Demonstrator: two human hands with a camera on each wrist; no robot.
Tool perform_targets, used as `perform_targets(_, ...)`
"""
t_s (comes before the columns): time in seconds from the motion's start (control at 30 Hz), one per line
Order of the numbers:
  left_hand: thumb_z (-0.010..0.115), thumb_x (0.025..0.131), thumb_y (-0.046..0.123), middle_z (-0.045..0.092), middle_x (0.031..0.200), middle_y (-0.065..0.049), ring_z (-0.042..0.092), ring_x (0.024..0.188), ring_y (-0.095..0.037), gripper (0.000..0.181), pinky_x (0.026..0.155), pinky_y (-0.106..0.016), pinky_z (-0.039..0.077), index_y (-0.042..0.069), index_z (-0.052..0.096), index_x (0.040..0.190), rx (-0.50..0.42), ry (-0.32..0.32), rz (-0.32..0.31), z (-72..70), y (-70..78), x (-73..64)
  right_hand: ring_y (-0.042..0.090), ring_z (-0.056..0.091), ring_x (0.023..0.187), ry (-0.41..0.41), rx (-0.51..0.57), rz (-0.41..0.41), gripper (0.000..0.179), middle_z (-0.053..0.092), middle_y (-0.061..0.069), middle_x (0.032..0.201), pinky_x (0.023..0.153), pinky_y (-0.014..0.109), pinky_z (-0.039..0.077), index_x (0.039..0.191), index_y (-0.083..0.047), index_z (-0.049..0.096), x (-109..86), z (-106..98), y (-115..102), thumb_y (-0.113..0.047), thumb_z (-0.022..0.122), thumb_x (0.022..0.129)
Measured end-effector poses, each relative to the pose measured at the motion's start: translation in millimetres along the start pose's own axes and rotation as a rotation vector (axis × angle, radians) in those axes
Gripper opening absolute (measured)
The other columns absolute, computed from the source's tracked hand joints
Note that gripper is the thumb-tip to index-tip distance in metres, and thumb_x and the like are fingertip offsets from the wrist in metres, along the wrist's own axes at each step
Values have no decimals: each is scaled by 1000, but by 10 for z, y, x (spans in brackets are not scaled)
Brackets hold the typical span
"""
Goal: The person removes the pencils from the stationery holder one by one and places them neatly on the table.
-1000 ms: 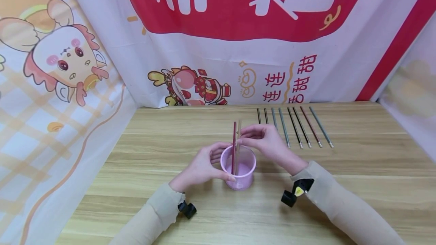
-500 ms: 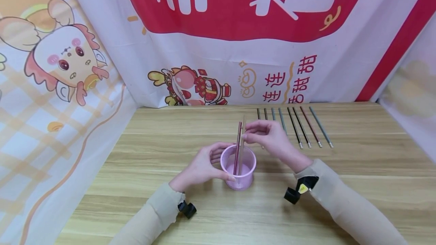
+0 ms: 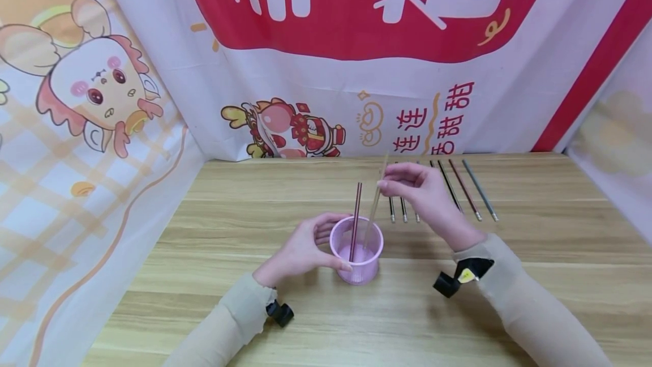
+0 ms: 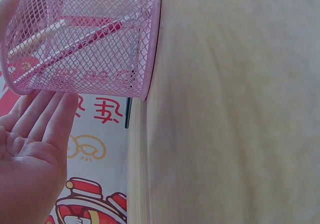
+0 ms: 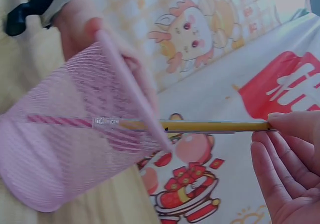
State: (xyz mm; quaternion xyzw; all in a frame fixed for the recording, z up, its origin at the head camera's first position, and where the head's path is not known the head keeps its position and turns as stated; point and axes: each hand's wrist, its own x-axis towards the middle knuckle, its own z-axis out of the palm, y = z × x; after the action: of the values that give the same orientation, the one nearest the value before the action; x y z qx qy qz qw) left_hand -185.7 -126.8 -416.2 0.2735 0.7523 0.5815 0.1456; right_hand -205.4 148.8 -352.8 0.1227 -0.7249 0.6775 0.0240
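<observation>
A pink mesh pen cup (image 3: 359, 274) stands upright on the wooden table. My left hand (image 3: 301, 247) holds its left side, thumb at the front of the rim and fingers round the back. Inside leans a dark red pencil (image 3: 356, 222). Between thumb and fingertips, my right hand (image 3: 425, 196) pinches a yellow pencil (image 5: 210, 127) near its upper end, above and right of the cup. The yellow pencil slants, its silver-ferruled lower end inside the cup in the right wrist view.
Behind the right hand lies a row of several pencils, including a reddish pencil (image 3: 464, 188) and a blue pencil (image 3: 480, 188) at its right end. A printed white and red cloth (image 3: 326, 78) hangs along the table's back edge.
My right hand has moved up and to the right with the yellow pencil, drawing it away from the red one and partly up out of the cup. My left hand and the cup stay put.
</observation>
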Motion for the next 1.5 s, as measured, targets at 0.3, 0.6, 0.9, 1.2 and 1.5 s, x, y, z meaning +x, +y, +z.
perform_targets(0.3, 96, 65, 6, 60, 139, -7, 58, 126, -22, 88, 107, -32, 47, 7, 55, 142, 10, 2, 0, -1, 2, -7, 19, 73, 86, 103, 157, -93, 32, 73, 10, 101, 84, 31, 61, 119, 4, 67, 35, -280, -212, -8, 78, 91)
perform_targets(0.6, 96, 65, 6, 60, 139, -7, 59, 126, -22, 88, 107, -32, 47, 7, 55, 142, 8, 3, 0, -6, -8, -7, 23, 74, 89, 150, 154, -76, 34, 72, 15, 109, 85, 36, 61, 120, 0, 68, 38, -487, -221, -14, 78, 91)
perform_targets(0.9, 95, 65, 4, 61, 138, -6, 59, 126, -21, 86, 107, -33, 47, 7, 56, 142, -4, -3, 21, -11, -20, 3, 20, 74, 88, 163, 131, -52, 35, 74, 9, 106, 83, 33, 61, 122, 0, 67, 17, -636, -153, -13, 78, 91)
perform_targets(1.2, 96, 65, 6, 61, 138, -6, 59, 126, -21, 88, 108, -33, 47, 8, 55, 143, 6, -4, 14, -10, -16, -1, 15, 74, 83, 212, 84, -37, 32, 76, 3, 101, 77, 28, 62, 120, -3, 72, -2, -786, -28, -11, 79, 90)
perform_targets(1.5, 96, 66, 8, 61, 138, -7, 59, 126, -22, 88, 107, -33, 47, 7, 54, 143, 7, -4, 8, -7, -6, -8, 9, 73, 86, 262, -145, 76, 51, 75, -10, 100, 78, 23, 61, 134, -4, 66, -84, -1026, 75, -26, 80, 90)
